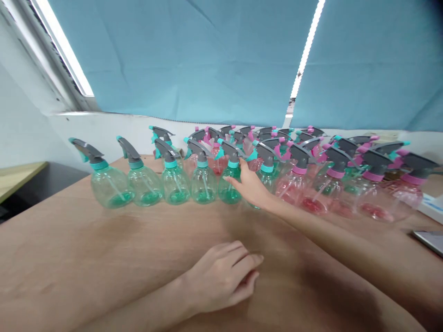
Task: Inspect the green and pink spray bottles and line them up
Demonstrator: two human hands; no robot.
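Observation:
My right hand [254,186] reaches forward to a clear green spray bottle [229,192] with a teal collar and grey trigger head. Its thumb lies along the near side of the bottle, and the fingers go behind it, partly hidden. My left hand [224,274] is closer to me, over the wooden table [138,258], its fingers curled together with nothing seen in them. Left of the gripped bottle, several green spray bottles [176,186] stand upright in a row. Another green spray bottle [266,173] stands just right of it, partly covered by my right hand.
Pink spray bottles [294,184] continue the front row rightward, with more green and pink ones crowded behind. A blue curtain [207,60] hangs beyond the table. At the right edge lies a flat grey object [431,240]; a yellowish surface [20,180] is at far left.

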